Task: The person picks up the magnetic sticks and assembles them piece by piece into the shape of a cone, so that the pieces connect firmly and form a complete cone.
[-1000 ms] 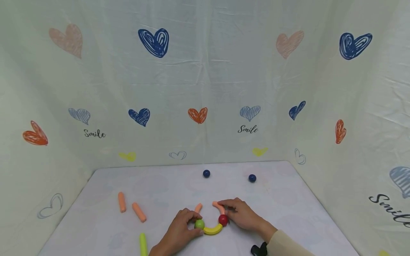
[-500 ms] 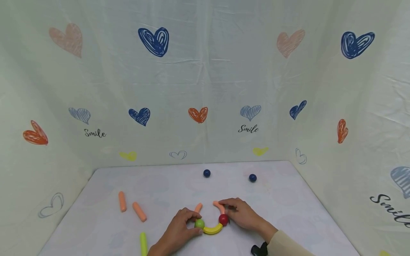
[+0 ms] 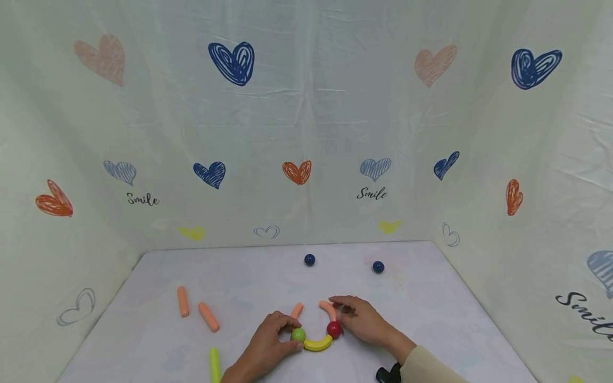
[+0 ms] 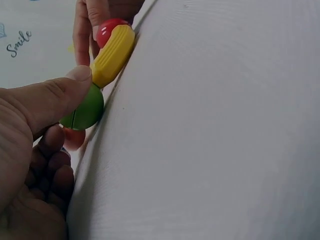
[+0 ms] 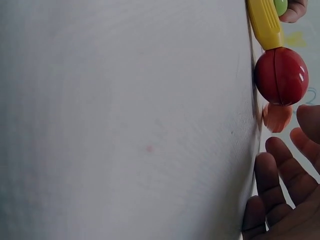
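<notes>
In the head view my left hand (image 3: 268,343) pinches a glossy green ball (image 3: 298,334) between thumb and fingertips. A curved yellow rod (image 3: 318,343) links that ball to a red ball (image 3: 333,330). From the red ball a curved orange rod (image 3: 328,309) runs away from me, and a second orange rod (image 3: 297,310) extends beyond the green ball, partly hidden by my fingers. My right hand (image 3: 360,321) is beside the right orange rod with its fingers spread and loosely bent. The right wrist view has its thumb (image 5: 310,122) apart from the red ball.
Two dark blue balls (image 3: 309,260) (image 3: 378,267) lie towards the back of the white table (image 3: 258,276). Two straight orange rods (image 3: 183,302) (image 3: 208,317) and a lime-green rod (image 3: 214,364) are at the left. Black pieces (image 3: 389,374) lie by my right sleeve.
My right fingers have loosened from the right orange rod and drawn slightly back from it. The left hand and the joined pieces have stayed in place.
</notes>
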The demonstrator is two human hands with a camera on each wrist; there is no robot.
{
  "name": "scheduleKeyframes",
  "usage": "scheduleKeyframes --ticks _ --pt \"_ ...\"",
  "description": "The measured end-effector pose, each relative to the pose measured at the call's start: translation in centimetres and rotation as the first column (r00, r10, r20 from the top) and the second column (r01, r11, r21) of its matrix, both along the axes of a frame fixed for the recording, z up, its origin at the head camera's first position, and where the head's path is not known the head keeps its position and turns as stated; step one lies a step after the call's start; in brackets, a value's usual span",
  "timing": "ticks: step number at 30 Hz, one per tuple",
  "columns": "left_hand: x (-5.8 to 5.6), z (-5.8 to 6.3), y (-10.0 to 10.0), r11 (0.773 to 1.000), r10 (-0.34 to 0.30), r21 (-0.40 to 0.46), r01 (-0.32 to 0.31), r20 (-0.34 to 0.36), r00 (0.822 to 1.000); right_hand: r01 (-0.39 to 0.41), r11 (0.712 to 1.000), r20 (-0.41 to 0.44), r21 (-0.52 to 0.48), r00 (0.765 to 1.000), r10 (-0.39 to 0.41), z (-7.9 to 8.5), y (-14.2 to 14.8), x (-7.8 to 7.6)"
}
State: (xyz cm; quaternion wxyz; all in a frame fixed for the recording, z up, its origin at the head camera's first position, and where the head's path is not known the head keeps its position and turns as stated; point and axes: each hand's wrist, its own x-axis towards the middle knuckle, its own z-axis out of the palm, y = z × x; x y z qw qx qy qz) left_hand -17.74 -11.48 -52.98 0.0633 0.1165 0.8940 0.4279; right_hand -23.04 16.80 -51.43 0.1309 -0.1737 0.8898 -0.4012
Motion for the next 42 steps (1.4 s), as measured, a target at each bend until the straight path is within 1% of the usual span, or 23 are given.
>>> scheduleKeyframes --ticks 3,5,7,9,12,15,17,19,22,24,27,31,35,39,42 --pt "-0.1 0.1 0.0 1.0 0.017 -0.02 -0.017 0.028 0.999 0.008 1.0 -0.011 -0.005 1.0 -0.008 0.0 -0.1 0.0" --pt "-0.1 0.2 -0.1 0.999 0.029 -0.025 -0.028 0.042 0.999 0.03 0.999 -0.031 -0.011 0.999 -0.03 0.1 -0.1 -0.1" --pt "-0.1 0.2 -0.2 1.0 0.026 -0.019 -0.025 0.035 0.999 0.075 0.997 -0.052 -0.025 0.996 -0.076 0.2 0.1 -0.3" --pt "-0.1 0.1 -0.3 1.0 0.018 -0.01 -0.018 0.026 0.999 0.144 0.989 -0.074 -0.043 0.986 -0.147 0.3 0.4 -0.6" --pt "-0.1 0.0 -0.5 1.0 0.003 -0.002 -0.003 0.011 1.0 0.256 0.964 -0.121 -0.066 0.957 -0.263 0.6 1.2 -1.5" --pt "0.0 0.0 -0.5 1.0 0.0 0.004 0.0 0.008 1.0 0.332 0.939 -0.195 -0.084 0.919 -0.342 0.9 2.5 -2.6" --pt "0.0 0.0 -0.5 1.0 0.003 0.006 -0.004 0.009 1.0 0.36 0.928 -0.243 -0.094 0.896 -0.372 1.3 3.6 -3.6" --pt "0.0 0.0 -0.5 1.0 0.007 0.008 -0.007 0.011 1.0 0.38 0.919 -0.274 -0.107 0.877 -0.395 1.7 4.6 -4.5" --pt "-0.1 -0.2 -0.4 1.0 0.007 0.012 -0.008 0.014 1.0 0.406 0.907 -0.287 -0.114 0.86 -0.422 2.1 6.1 -5.7" --pt "0.0 -0.3 -0.3 1.0 0.003 0.015 -0.004 0.015 1.0 0.42 0.901 -0.277 -0.105 0.858 -0.433 2.2 6.9 -6.3" --pt "0.0 -0.4 -0.2 1.0 0.002 0.014 -0.002 0.016 1.0 0.43 0.899 -0.24 -0.083 0.867 -0.437 2.2 7.9 -7.0" --pt "0.0 -0.3 -0.1 1.0 0.001 0.015 -0.001 0.025 1.0 0.441 0.895 -0.167 -0.062 0.88 -0.445 1.8 8.9 -7.6" --pt "0.0 -0.2 0.0 1.0 -0.004 0.022 0.003 0.038 0.999 0.446 0.893 -0.107 -0.054 0.887 -0.45 1.1 9.6 -8.3" --pt "0.0 -0.2 0.0 1.0 0.0 0.022 -0.001 0.048 0.999 0.447 0.893 -0.087 -0.048 0.889 -0.45 0.4 9.8 -8.8" --pt "-0.1 -0.2 0.0 1.0 0.009 0.015 -0.01 0.053 0.999 0.44 0.897 -0.091 -0.043 0.893 -0.442 0.1 9.6 -9.2"
